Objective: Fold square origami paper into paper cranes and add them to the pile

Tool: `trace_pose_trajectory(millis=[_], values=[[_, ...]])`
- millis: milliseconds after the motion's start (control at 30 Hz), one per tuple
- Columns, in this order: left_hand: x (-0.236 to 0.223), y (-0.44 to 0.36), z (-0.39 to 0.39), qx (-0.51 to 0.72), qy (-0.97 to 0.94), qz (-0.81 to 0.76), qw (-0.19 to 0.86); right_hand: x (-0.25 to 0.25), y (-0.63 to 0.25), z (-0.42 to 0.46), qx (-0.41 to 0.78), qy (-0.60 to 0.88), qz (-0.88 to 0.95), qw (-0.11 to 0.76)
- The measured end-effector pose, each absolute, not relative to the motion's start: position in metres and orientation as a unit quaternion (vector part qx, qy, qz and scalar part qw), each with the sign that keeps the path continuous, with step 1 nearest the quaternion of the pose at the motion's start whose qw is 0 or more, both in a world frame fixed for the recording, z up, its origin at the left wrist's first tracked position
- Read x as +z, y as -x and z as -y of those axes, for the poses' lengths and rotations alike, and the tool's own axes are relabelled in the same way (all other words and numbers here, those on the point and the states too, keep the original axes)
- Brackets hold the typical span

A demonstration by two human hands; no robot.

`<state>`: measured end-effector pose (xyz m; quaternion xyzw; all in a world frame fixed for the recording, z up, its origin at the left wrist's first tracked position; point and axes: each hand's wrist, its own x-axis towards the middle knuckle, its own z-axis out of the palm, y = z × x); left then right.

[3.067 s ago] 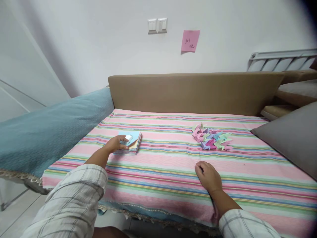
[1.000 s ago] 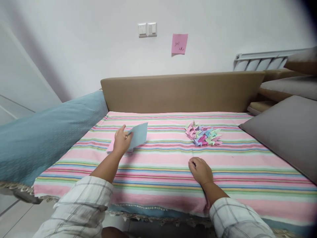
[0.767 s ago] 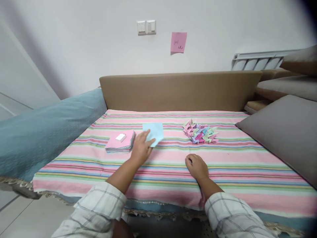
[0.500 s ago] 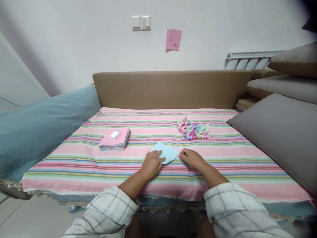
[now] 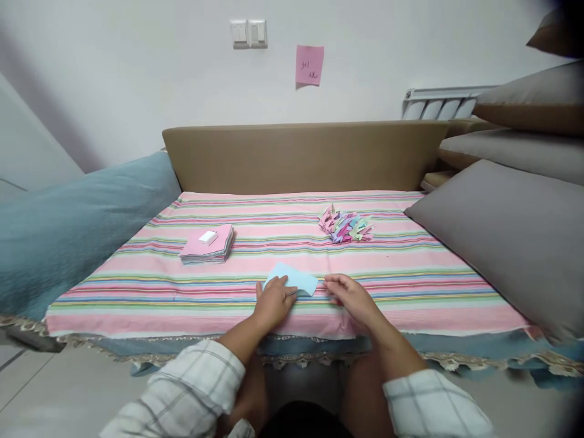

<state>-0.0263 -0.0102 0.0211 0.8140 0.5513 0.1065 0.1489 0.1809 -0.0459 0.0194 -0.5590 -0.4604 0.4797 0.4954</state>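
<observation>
A light blue sheet of paper [image 5: 298, 281] lies near the front of the striped cloth, its left part covered by my left hand. My left hand [image 5: 274, 302] rests on it with the fingers spread, pressing rather than wrapped round it. Just right of the paper's right corner is my right hand [image 5: 351, 295], its fingers loosely bent and apart, with a small gap to the paper and nothing visible in them. Behind it lies a pile of small folded paper pieces [image 5: 345, 226] in pink, purple, blue and green.
At the left, a stack of square paper [image 5: 201, 248] with pink on top carries a small white block [image 5: 208, 237]. The striped cloth [image 5: 274, 213] covers the seat. Grey cushions [image 5: 502, 213] stand at the right, a blue-covered armrest [image 5: 104, 207] at the left.
My right hand's fingers have come away from the paper's right corner and spread apart. My left hand stays on the paper, which has turned slightly. The whole view has shifted a little.
</observation>
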Motion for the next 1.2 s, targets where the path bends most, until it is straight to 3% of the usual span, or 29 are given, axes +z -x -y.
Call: trace_pose_trajectory(millis=[100, 267, 333, 433, 567, 800, 1000, 1200], values=[[0.006, 0.008, 0.007, 0.167, -0.772, -0.591, 0.162, 0.019, -0.163, 0.009, 0.538, 0.468, 0.341, 0.612], [0.001, 0.007, -0.007, 0.214, -0.818, -0.525, 0.098, 0.015, -0.167, -0.021, 0.491, 0.488, 0.369, 0.62], [0.006, 0.012, -0.014, 0.233, -0.839, -0.489, 0.052, 0.011, -0.176, -0.022, 0.461, 0.496, 0.42, 0.604], [0.012, 0.019, -0.021, 0.259, -0.852, -0.455, 0.001, 0.005, -0.189, -0.018, 0.327, 0.473, 0.686, 0.446], [0.008, 0.024, -0.015, 0.247, -0.879, -0.408, 0.014, -0.009, -0.195, -0.018, 0.2, 0.47, 0.798, 0.319], [-0.009, 0.056, -0.004, 0.225, -0.852, -0.469, 0.054, -0.026, -0.194, -0.026, 0.088, 0.495, 0.791, 0.349], [-0.009, 0.075, -0.019, 0.29, -0.835, -0.468, -0.015, -0.019, -0.194, -0.019, 0.038, 0.5, 0.768, 0.398], [-0.013, 0.073, -0.026, 0.299, -0.819, -0.491, 0.006, -0.026, -0.197, -0.016, 0.074, 0.49, 0.799, 0.341]])
